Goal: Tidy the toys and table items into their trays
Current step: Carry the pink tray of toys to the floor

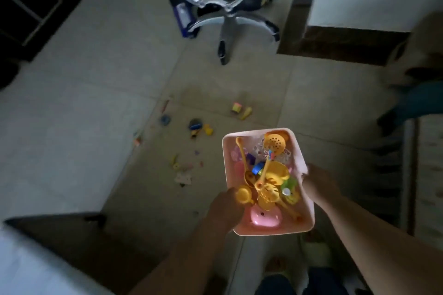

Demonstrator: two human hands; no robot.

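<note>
The left hand (pixel 226 208) grips the near left edge of a pink tray (pixel 300 151), its fingers curled over the rim so that they reach in beside a small yellow toy pot (pixel 242 195). The right hand (pixel 320 183) holds the tray's right wall, the grip clamped on the rim at about mid-length. Between the two hands the tray hangs in the air above the floor (pixel 96 93), tilted a little in the view.

Inside the tray lies a heap of plastic toy kitchenware: a yellow slotted ladle (pixel 275 145) at the far end, a long yellow spoon (pixel 243 158) along the left side, a yellow pan (pixel 278 171) in the middle, a blue piece (pixel 258 168) just beside it, a green item (pixel 288 184) toward the right wall, and a pink case (pixel 336 219) at the near end.

On the floor beyond the tray, well apart from it, small toys lie scattered: a pale block with a yellow piece (pixel 241 110), a dark blue round toy (pixel 195 124) touching a yellow one (pixel 208 130), a blue disc (pixel 165 119), and several tiny bits too blurred to name. Farther off stands an office chair (pixel 225 19) with a star base. A dark mat (pixel 340 45) lies to its right.
</note>
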